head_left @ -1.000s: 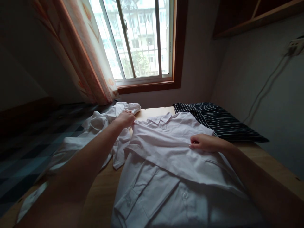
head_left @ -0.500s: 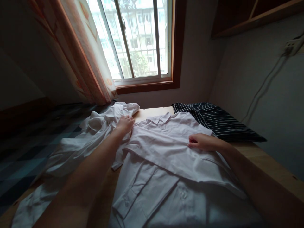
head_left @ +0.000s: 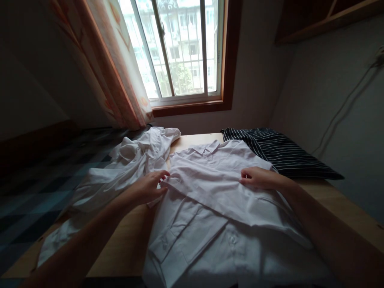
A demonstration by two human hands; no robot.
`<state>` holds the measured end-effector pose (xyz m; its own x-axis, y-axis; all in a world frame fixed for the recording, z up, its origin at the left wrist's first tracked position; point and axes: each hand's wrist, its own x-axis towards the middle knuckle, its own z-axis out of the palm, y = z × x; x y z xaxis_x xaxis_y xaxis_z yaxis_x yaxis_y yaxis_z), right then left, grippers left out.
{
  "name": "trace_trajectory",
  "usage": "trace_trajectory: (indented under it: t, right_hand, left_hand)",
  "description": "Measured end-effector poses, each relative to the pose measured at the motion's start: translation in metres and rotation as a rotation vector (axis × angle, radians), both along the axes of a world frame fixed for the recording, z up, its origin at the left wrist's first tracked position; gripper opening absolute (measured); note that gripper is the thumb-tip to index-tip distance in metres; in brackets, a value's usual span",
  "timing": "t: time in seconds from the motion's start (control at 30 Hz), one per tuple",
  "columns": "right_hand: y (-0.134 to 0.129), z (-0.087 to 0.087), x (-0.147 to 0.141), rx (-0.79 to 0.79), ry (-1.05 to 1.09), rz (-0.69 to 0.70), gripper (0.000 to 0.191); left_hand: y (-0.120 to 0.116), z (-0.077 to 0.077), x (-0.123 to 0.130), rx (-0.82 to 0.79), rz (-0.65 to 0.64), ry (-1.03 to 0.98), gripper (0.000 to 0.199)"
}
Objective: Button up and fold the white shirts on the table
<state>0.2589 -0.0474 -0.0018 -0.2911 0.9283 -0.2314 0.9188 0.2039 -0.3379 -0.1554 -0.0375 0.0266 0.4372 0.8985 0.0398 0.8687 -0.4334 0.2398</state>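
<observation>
A white collared shirt [head_left: 210, 192] lies on the wooden board, one sleeve folded across its body and its collar toward the window. At the shirt's left edge is my left hand [head_left: 154, 186], thumb and fingers apart beside the folded cloth. My right hand [head_left: 253, 177] rests on the right part of the shirt, its fingers closed on a pinch of the fabric. Another white garment [head_left: 135, 156] lies crumpled to the left, behind my left hand.
Black striped cloth [head_left: 279, 154] lies at the board's back right. The wooden board [head_left: 120, 250] shows between the garments. A dark checked cover [head_left: 30, 192] spreads at the left. Ahead are a window [head_left: 183, 52] and a curtain [head_left: 108, 60]; a cord hangs on the right wall.
My left hand has moved down along the shirt's left edge, and its fingers have spread. My right hand keeps its place on the shirt. The view has shifted slightly.
</observation>
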Motion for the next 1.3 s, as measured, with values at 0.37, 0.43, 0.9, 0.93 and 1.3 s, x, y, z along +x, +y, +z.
trace_trajectory:
  t: [0.37, 0.43, 0.9, 0.93, 1.3]
  right_hand:
    - [0.002, -0.004, 0.002, 0.006, -0.004, 0.005, 0.023]
    - [0.002, -0.002, 0.001, 0.003, -0.003, 0.005, 0.022]
    - [0.000, -0.001, 0.000, 0.004, -0.002, 0.000, 0.024]
    - [0.000, -0.001, 0.000, 0.006, 0.000, -0.002, 0.023]
    - [0.007, -0.007, 0.006, 0.083, 0.089, 0.038, 0.023]
  left_hand:
    - [-0.015, -0.028, 0.022, 0.272, 0.149, 0.173, 0.021]
    - [-0.016, -0.026, 0.022, 0.268, 0.166, 0.152, 0.021]
    - [-0.039, -0.027, 0.003, 0.421, 0.017, 0.369, 0.021]
    - [-0.041, -0.028, 0.002, 0.417, 0.006, 0.397, 0.021]
    - [-0.061, -0.023, -0.003, 0.329, 0.005, 0.314, 0.030]
